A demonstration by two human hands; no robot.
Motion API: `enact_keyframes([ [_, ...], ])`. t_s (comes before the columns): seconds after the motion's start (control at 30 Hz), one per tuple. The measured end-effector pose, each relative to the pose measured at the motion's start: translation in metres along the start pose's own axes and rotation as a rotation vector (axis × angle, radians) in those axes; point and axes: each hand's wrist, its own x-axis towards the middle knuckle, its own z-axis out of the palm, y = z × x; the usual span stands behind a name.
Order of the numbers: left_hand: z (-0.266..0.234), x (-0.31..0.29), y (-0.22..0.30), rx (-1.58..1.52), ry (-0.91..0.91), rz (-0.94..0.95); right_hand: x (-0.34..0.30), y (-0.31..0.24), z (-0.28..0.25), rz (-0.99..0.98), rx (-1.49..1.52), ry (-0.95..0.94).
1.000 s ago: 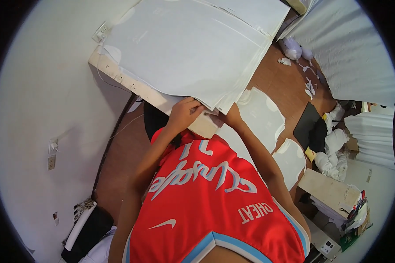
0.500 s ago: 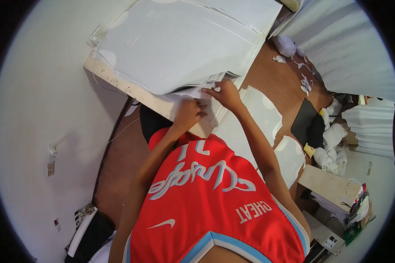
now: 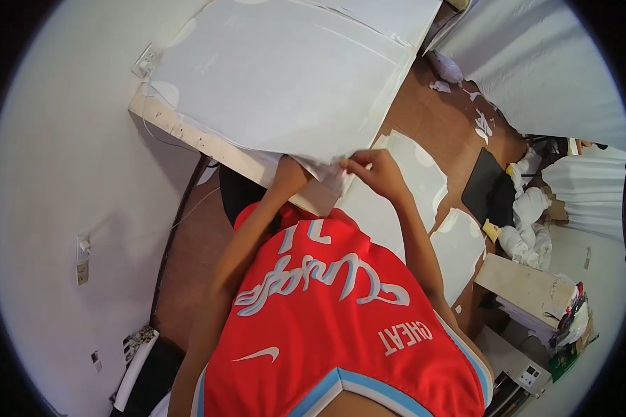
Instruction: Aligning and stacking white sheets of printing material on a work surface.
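Large white sheets lie stacked on the tabletop in front of me, and their near edge droops over toward my body. My right hand is closed in a pinch on the near right corner of the sheets. My left hand reaches under the near edge of the stack. Its fingers are hidden beneath the sheets, so I cannot see whether they grip anything. A pale wooden table edge shows along the left of the stack.
More white cut sheets lie low on the right. Scraps litter the brown floor beside a white curtain. A black flat panel, white bundles and a small cabinet stand right. A wall socket holds a plugged cable.
The raised, fanned near edges of the sheets have come down. My right hand has drawn back toward me and rightward with the corner. My left hand's fingers have slipped under the sheets.
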Motion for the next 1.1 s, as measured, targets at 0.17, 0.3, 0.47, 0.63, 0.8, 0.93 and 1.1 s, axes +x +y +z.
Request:
enact_keyframes([
  [0.17,-0.021,0.026,-0.006,-0.135,-0.205,-0.301,-0.004,0.046,0.035,-0.104,0.332,-0.102],
  [0.3,-0.045,0.048,0.017,-0.219,-0.234,-0.421,0.007,0.063,0.058,-0.245,-0.106,0.15],
  [0.47,-0.056,0.043,0.03,-0.275,-0.19,-0.337,0.027,0.087,0.072,-0.46,-0.31,0.345],
  [0.63,-0.081,0.018,0.051,-0.881,-0.327,-0.419,0.044,0.086,0.066,-0.376,-0.321,0.317],
  [0.8,-0.073,-0.016,0.055,-0.759,-0.717,-0.476,0.056,0.064,0.044,-0.326,-0.135,0.289],
  [0.93,-0.027,-0.026,0.043,-0.127,-0.274,-0.113,0.061,0.034,0.028,-0.366,0.113,0.288],
  [1.1,-0.002,-0.02,0.022,0.311,-0.2,0.111,0.063,0.03,0.028,-0.342,0.057,0.264],
])
